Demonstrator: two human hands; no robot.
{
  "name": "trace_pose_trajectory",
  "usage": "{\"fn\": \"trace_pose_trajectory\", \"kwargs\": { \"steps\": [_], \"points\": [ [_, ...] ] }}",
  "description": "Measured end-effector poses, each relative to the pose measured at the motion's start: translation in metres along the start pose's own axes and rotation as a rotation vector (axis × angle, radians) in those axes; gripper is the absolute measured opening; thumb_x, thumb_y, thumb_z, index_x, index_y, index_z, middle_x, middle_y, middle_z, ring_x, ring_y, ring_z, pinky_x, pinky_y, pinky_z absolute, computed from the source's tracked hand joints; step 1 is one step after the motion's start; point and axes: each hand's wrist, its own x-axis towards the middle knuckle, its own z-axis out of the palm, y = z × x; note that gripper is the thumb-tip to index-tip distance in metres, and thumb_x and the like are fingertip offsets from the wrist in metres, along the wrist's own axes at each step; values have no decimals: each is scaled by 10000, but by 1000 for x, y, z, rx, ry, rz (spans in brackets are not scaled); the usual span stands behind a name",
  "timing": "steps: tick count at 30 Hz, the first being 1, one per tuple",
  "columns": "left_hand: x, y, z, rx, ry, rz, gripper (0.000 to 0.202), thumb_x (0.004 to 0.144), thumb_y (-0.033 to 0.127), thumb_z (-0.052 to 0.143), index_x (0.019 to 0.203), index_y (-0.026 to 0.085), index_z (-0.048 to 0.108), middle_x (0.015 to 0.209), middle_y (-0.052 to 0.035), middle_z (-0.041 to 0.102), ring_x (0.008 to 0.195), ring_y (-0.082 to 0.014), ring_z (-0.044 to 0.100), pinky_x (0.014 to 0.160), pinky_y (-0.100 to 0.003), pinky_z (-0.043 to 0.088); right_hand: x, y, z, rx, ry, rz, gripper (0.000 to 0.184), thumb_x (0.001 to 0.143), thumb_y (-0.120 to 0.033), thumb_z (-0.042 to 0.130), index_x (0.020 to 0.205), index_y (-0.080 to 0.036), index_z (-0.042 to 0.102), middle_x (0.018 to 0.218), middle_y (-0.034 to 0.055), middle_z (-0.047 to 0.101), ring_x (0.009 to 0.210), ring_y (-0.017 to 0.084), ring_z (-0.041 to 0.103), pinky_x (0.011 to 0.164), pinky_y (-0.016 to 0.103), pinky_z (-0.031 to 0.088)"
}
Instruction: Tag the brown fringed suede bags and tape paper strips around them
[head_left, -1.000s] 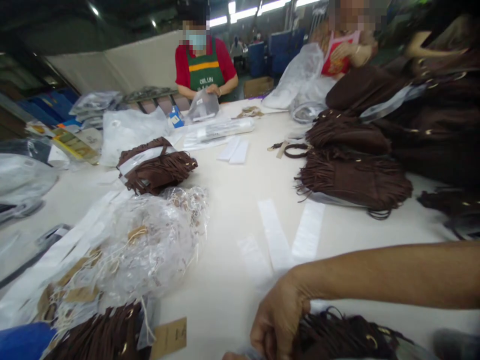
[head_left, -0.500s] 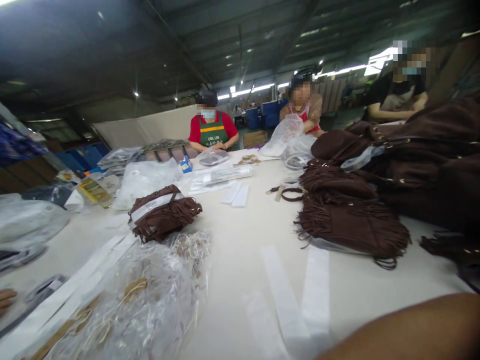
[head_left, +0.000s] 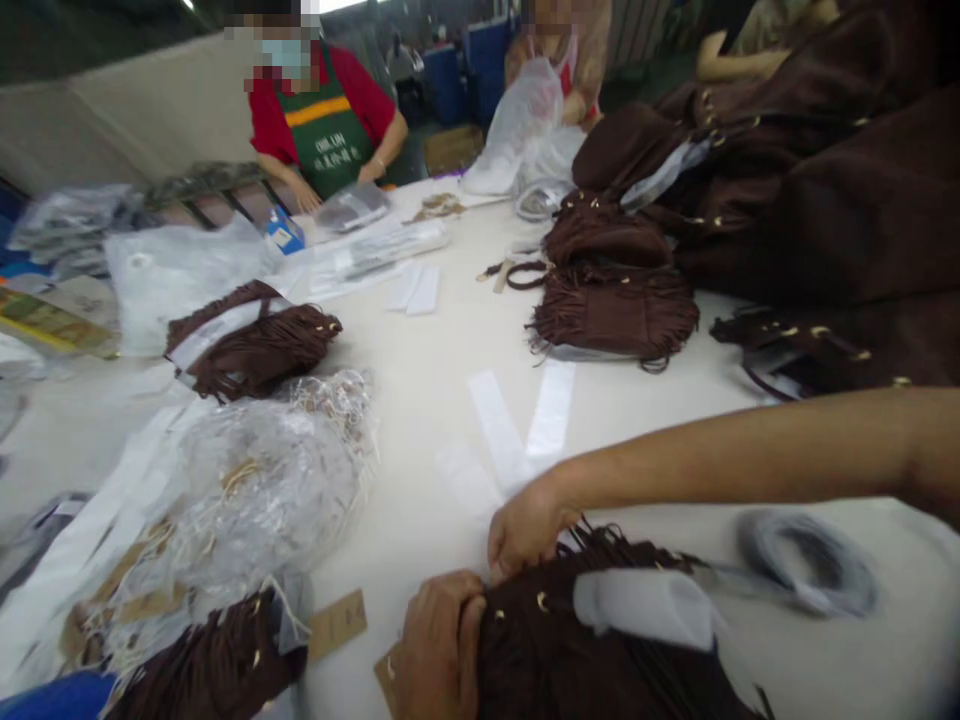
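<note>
A dark brown fringed handbag [head_left: 540, 660] lies on the near side of the table, cut off by the bottom of the view. My left hand [head_left: 439, 645] is closed on its left end, with a brown card tag [head_left: 387, 680] partly hidden beside the fingers. At the bag's upper left edge, my right hand [head_left: 529, 525] has its fingers curled against the brown material; the fingertips are hidden. A white translucent wrap [head_left: 645, 605] covers a strap across the bag. Beyond my right hand, white paper strips [head_left: 551, 410] lie on the white table [head_left: 420, 420].
Clear plastic and strung tags [head_left: 262, 490] heap at left, near another fringed bag [head_left: 251, 340]. More brown bags [head_left: 615, 310] pile up at right. A coiled grey strap [head_left: 806, 565] lies near my right forearm. Co-workers stand across the table, one in a green apron [head_left: 322, 130].
The view has tilted down and closer to the table. Both my hands and the fringed handbag they hold are now visible; before, only my right forearm showed at the lower right.
</note>
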Motion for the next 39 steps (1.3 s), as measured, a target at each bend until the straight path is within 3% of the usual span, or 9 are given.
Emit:
{"fn": "trace_pose_trajectory", "kwargs": {
  "steps": [3,5,11,18,22,27,32,36,39],
  "points": [
    [-11,-12,2,-91,-114,-107,278,971,402,443,961,236,666,936,-52,703,888,-209,661,793,-355,560,-25,17,9,293,-590,218,178,722,-296,731,805,-139,725,652,-31,684,609,123,638,611,224,523],
    [-13,-15,1,-168,-161,-149,274,958,433,482,1033,245,667,1016,-47,705,963,-212,659,856,-362,547,-36,24,9,291,-664,236,304,652,-360,810,842,-150,700,703,-52,671,666,119,621,623,203,487],
    [-7,-20,2,-265,-309,-135,402,888,452,620,1257,292,623,1024,-27,692,961,-207,650,869,-355,542,-39,30,15,-160,-497,84,197,656,-290,814,762,-174,696,590,-87,567,647,124,534,604,225,386],
    [-6,-26,6,-181,-347,41,306,933,363,564,1214,292,663,1020,-36,705,1009,-227,606,858,-369,530,-39,29,20,-214,-452,49,134,707,-241,780,808,-174,724,607,-70,591,654,133,552,617,231,384],
    [-8,-19,0,-27,-319,44,313,954,345,538,1248,270,618,1067,-50,678,1027,-227,598,892,-405,520,-62,14,-2,-260,-329,-15,160,786,-257,727,919,-170,736,775,-15,700,728,148,603,641,230,399],
    [-8,19,-12,213,-173,228,286,946,280,542,1221,240,609,1169,-80,634,1166,-270,523,1028,-497,431,-140,17,-32,-358,293,-47,247,957,-315,494,1073,-202,680,1000,63,733,879,193,654,737,263,415],
    [7,72,0,189,-322,248,249,976,235,449,1176,227,596,1121,-67,633,1085,-223,552,964,-404,467,-182,40,-2,-322,245,145,335,939,-391,496,1204,-247,643,981,72,746,896,240,683,726,286,441],
    [18,87,16,280,-447,220,282,938,227,498,1206,220,588,1107,-64,633,1061,-238,544,950,-399,456,-160,43,25,-327,318,236,380,913,-482,501,1109,-220,696,1014,131,737,952,313,678,741,349,445],
    [19,87,23,312,-497,192,321,916,184,490,1224,214,576,1137,-67,630,1061,-236,540,947,-381,442,-137,40,32,-162,354,248,368,768,-482,682,1006,-205,720,1004,130,733,953,329,667,731,351,448]
  ]
}}
